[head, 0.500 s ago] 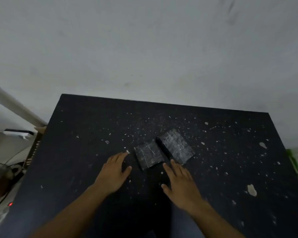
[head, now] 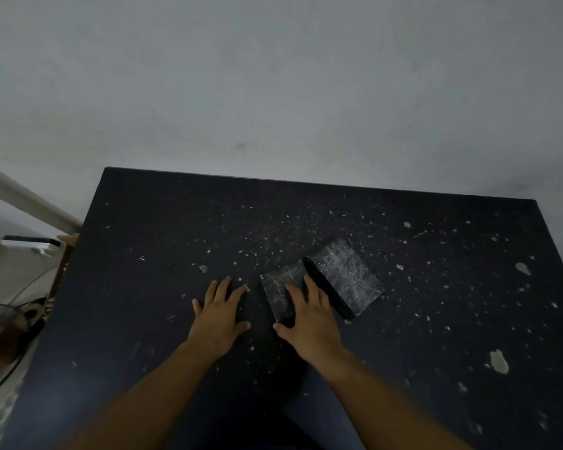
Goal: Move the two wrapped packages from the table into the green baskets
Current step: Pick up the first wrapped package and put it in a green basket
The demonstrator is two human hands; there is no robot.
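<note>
While both packages lie side by side mid-worktop (head: 150,319), right hand (head: 309,323) spread flat over nearer package (head: 278,287); left hand (head: 220,315) spread, flat on worktop beside it; larger package (head: 345,277) untouched.

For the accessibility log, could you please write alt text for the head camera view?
A person's right hand lies with its fingers on the smaller of two clear-wrapped dark rectangular packages, beside the larger package. The left hand rests flat on the speckled black table. No green baskets are visible.
</note>
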